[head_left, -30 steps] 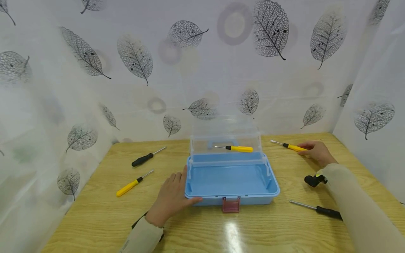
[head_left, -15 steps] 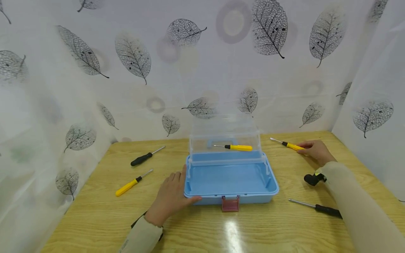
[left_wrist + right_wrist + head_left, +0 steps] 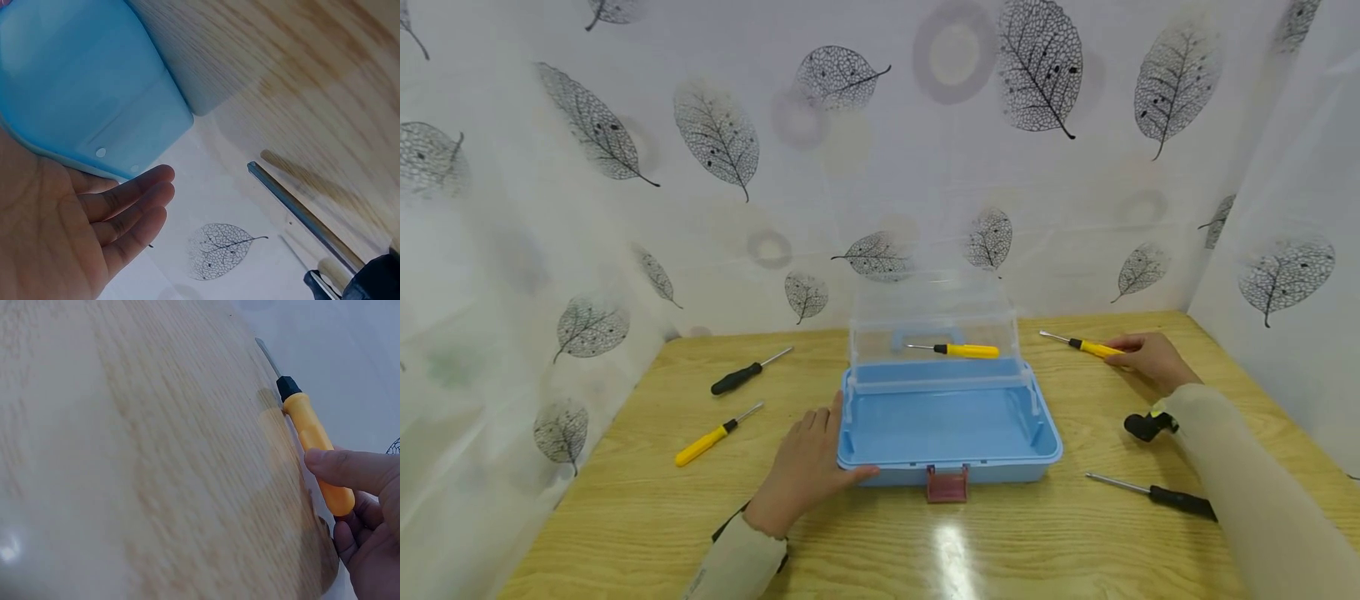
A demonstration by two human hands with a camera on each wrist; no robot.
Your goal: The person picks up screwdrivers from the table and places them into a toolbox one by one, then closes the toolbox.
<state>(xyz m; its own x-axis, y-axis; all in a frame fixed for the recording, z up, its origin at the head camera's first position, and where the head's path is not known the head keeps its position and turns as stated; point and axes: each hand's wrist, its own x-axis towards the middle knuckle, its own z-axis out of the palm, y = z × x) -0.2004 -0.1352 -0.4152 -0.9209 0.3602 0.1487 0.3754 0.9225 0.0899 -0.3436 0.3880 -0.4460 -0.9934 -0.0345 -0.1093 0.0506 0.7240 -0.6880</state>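
A light blue toolbox (image 3: 943, 417) stands on the table with its clear lid (image 3: 932, 308) raised. My left hand (image 3: 802, 475) rests at the box's front left corner, fingers extended along the side and thumb against the front. In the left wrist view, those fingers (image 3: 134, 200) lie nearly straight beside the blue wall. At the back right, my right hand (image 3: 1153, 362) pinches the handle of a yellow screwdriver (image 3: 1090, 346), whose tip points left. The right wrist view shows the thumb on this yellow handle (image 3: 312, 428). Another yellow screwdriver (image 3: 970, 352) lies level in the raised lid area.
On the left lie a black-handled screwdriver (image 3: 737, 378) and a yellow one (image 3: 703, 446). A further black screwdriver (image 3: 1180, 500) lies front right, partly under the right sleeve. A pink latch (image 3: 947, 485) hangs at the box front. Leaf-patterned sheeting (image 3: 715, 250) encloses the table's back and sides.
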